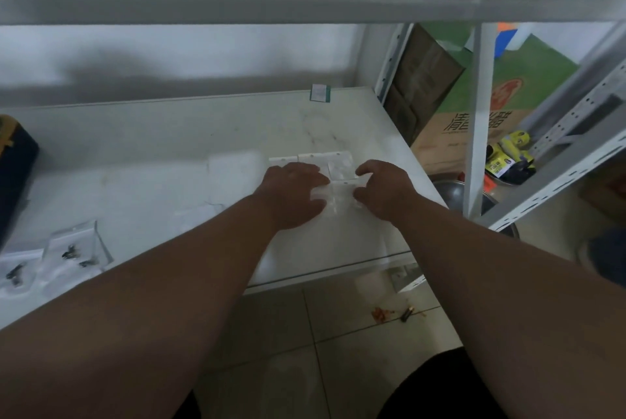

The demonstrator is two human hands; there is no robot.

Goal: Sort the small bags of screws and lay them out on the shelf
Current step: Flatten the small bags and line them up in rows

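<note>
We've got the left hand (294, 193) flat and the right hand (381, 190) curled on the center bag (338, 195); unsorted bags (72, 251) sit lower left, nearer our left.

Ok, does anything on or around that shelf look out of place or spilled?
On the shelf itself, nothing stands out: the clear bags by both hands lie flat in a tidy row. The oddity is below, on the tiled floor: small orange scraps and a dark, battery-like thing lie loose there, as if dropped.
</note>
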